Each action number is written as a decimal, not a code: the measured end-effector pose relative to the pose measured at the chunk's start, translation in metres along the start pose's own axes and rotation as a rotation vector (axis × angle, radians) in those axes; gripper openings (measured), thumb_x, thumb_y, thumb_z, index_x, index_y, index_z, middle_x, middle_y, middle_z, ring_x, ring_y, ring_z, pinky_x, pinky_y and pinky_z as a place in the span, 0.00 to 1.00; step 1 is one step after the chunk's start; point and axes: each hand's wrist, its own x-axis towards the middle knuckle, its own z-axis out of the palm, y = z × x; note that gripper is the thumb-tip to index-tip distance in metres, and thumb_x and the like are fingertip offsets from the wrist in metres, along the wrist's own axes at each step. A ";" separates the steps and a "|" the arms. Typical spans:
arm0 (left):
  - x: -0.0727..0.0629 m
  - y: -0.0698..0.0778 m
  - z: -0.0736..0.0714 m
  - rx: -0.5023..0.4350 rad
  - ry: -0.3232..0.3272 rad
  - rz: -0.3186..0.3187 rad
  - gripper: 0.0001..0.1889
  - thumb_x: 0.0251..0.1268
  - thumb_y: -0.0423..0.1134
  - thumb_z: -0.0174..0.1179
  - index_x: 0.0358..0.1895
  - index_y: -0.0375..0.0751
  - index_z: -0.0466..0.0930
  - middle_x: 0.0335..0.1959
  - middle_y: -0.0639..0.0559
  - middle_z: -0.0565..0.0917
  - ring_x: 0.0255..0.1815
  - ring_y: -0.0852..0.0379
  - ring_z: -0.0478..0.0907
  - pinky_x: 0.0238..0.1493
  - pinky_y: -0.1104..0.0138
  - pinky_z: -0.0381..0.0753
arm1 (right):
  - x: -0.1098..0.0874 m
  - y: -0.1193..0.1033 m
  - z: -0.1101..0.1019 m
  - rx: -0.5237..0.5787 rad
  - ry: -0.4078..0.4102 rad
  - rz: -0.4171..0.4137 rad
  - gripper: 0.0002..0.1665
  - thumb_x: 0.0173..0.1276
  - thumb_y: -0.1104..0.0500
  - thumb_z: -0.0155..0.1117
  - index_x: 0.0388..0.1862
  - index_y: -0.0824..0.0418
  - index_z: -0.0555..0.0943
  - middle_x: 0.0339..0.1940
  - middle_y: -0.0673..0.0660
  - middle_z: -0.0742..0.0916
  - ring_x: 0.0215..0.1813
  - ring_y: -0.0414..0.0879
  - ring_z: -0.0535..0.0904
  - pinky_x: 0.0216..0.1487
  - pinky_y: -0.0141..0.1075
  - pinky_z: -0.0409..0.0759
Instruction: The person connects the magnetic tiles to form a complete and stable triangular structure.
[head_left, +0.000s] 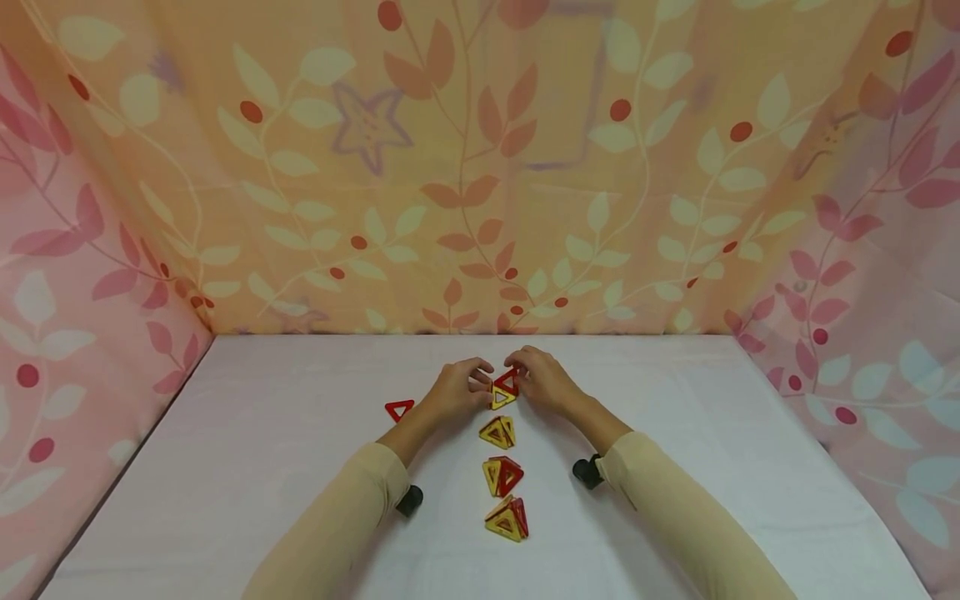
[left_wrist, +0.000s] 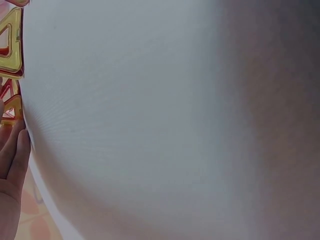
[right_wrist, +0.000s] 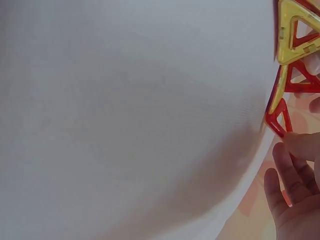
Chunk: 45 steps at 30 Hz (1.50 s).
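Observation:
A red triangular magnetic tile and a yellow triangular magnetic tile stand joined between the hands, at the far end of a row of tile pyramids. My right hand pinches the red tile, its thumb and fingertips at one corner in the right wrist view. From the other side, my left hand holds the yellow tile's left edge between thumb and fingers. Only part of the left hand enters the left wrist view. Just nearer is a yellow and red pyramid.
Two more pyramids of red and yellow tiles, a middle one and a near one, continue the row between the forearms. One loose red triangle lies left of the left hand. Patterned cloth rises behind the white table.

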 end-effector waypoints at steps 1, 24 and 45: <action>0.000 0.000 0.000 -0.006 0.000 -0.003 0.20 0.63 0.29 0.66 0.58 0.34 0.76 0.47 0.44 0.83 0.49 0.50 0.85 0.50 0.62 0.83 | 0.000 0.000 0.000 0.001 0.004 -0.005 0.16 0.64 0.71 0.66 0.51 0.65 0.83 0.44 0.57 0.84 0.44 0.49 0.79 0.54 0.45 0.80; -0.001 -0.001 0.001 -0.100 0.023 -0.019 0.23 0.61 0.25 0.66 0.60 0.32 0.74 0.48 0.41 0.84 0.48 0.47 0.84 0.49 0.59 0.84 | -0.002 -0.003 -0.004 0.079 -0.084 0.003 0.07 0.66 0.64 0.70 0.41 0.64 0.86 0.34 0.53 0.89 0.36 0.42 0.82 0.44 0.37 0.83; 0.002 0.000 0.005 -0.062 0.032 0.020 0.23 0.62 0.25 0.64 0.60 0.33 0.74 0.47 0.41 0.84 0.46 0.49 0.85 0.46 0.62 0.85 | -0.003 -0.006 -0.002 0.069 -0.133 -0.043 0.05 0.66 0.64 0.69 0.40 0.63 0.86 0.33 0.50 0.88 0.36 0.40 0.82 0.44 0.37 0.82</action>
